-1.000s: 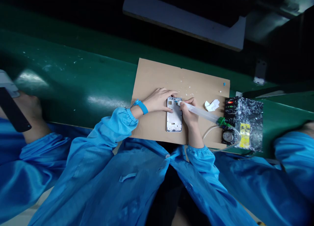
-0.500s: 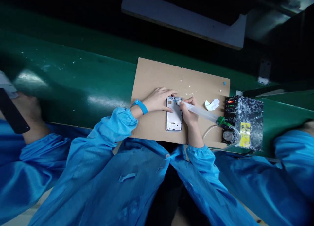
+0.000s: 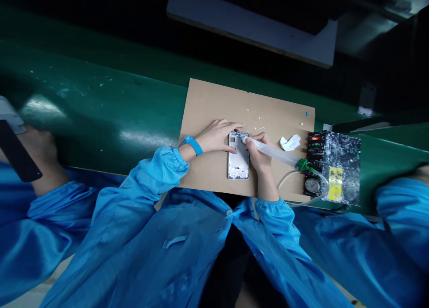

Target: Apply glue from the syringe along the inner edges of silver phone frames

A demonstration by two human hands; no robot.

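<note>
A white phone frame (image 3: 239, 160) with cut-outs lies flat on a sheet of cardboard (image 3: 208, 102). My left hand (image 3: 219, 136), with a blue band at the wrist, grips the frame's upper left edge between thumb and fingers. Pinched in my right hand (image 3: 259, 154) is a translucent dispensing syringe (image 3: 278, 154). Its tip points at the upper part of the frame; whether it touches is too small to tell. A green cap (image 3: 304, 165) closes the syringe's far end, and a clear hose runs from it.
A black dispenser box (image 3: 335, 165) with a gauge and lit display stands right of the cardboard. Crumpled white paper (image 3: 290, 143) and small white bits lie on the cardboard. At the left a co-worker's hand (image 3: 40, 156) holds a dark flat piece; another co-worker's sleeve (image 3: 402, 205) is at the right.
The syringe and both hands keep nearly the same place over the phone frame. The whole view has shifted very slightly.
</note>
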